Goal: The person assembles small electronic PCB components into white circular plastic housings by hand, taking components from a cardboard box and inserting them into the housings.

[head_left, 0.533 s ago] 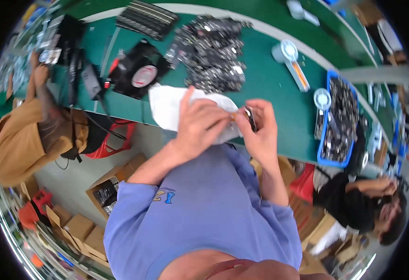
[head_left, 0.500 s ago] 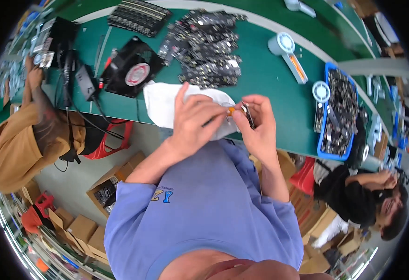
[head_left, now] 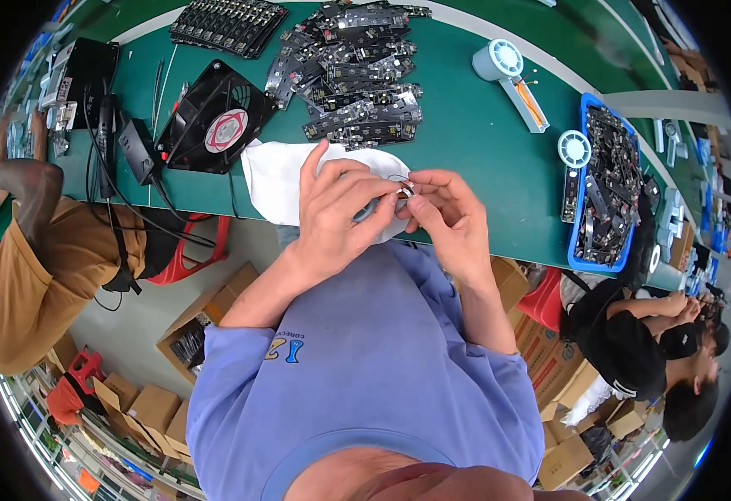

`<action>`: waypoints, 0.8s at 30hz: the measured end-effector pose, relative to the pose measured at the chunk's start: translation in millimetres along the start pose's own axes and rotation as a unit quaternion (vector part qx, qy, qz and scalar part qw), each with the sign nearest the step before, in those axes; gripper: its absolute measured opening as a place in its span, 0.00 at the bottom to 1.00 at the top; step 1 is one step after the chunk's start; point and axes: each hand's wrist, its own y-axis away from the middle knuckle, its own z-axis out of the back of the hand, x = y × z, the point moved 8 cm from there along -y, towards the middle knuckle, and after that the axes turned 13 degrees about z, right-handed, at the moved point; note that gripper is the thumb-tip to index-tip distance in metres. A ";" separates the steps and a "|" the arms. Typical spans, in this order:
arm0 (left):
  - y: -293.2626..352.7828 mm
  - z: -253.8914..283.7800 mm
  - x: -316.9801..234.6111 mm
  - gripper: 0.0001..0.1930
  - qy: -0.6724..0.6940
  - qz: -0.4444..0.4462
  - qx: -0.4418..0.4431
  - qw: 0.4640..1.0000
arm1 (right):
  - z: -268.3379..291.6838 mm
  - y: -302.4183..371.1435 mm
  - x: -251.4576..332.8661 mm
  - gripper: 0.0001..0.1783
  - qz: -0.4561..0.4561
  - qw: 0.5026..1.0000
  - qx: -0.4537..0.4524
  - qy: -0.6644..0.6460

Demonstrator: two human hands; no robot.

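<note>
My left hand [head_left: 336,213] and my right hand [head_left: 453,219] meet in front of my chest, over the table's near edge. Thumb and fingers of both are pinched around a small dark and silvery part [head_left: 405,192] with thin wire at its top. The fingers cover too much of it to tell its kind. My left index finger points up, off the part. Under my left palm a bluish-grey rounded piece [head_left: 365,209] shows; whether I grip it is hidden. A white cloth [head_left: 272,179] lies beneath my hands, partly over the edge.
Beyond the cloth lies a pile of black circuit boards [head_left: 353,79], with stacked board panels [head_left: 228,25] behind. A black square fan [head_left: 215,117] and cables sit left. To the right are a light-blue handheld fan [head_left: 499,63] and a blue basket [head_left: 580,225] of boards. Co-workers sit either side.
My hands have drawn closer together, and the right one has turned. The orange bit and dark strip seen between my fingers before are now mostly hidden. The whole view has shifted slightly.
</note>
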 end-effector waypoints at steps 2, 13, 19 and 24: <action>-0.9 0.1 1.1 0.08 0.000 0.004 0.002 1.000 | -0.8 -1.0 -1.8 0.13 -0.008 1.000 0.012 -0.006; -8.3 0.2 7.6 0.05 0.038 0.082 0.076 0.993 | 1.1 0.9 6.1 0.15 0.001 0.999 -0.023 0.035; -7.5 -0.9 8.1 0.06 0.039 0.066 0.083 0.994 | 7.5 1.6 20.3 0.11 0.075 0.977 -0.045 0.196; -9.0 -1.5 4.5 0.05 0.040 0.060 0.089 0.993 | 4.4 0.5 20.9 0.11 0.104 0.969 -0.029 0.223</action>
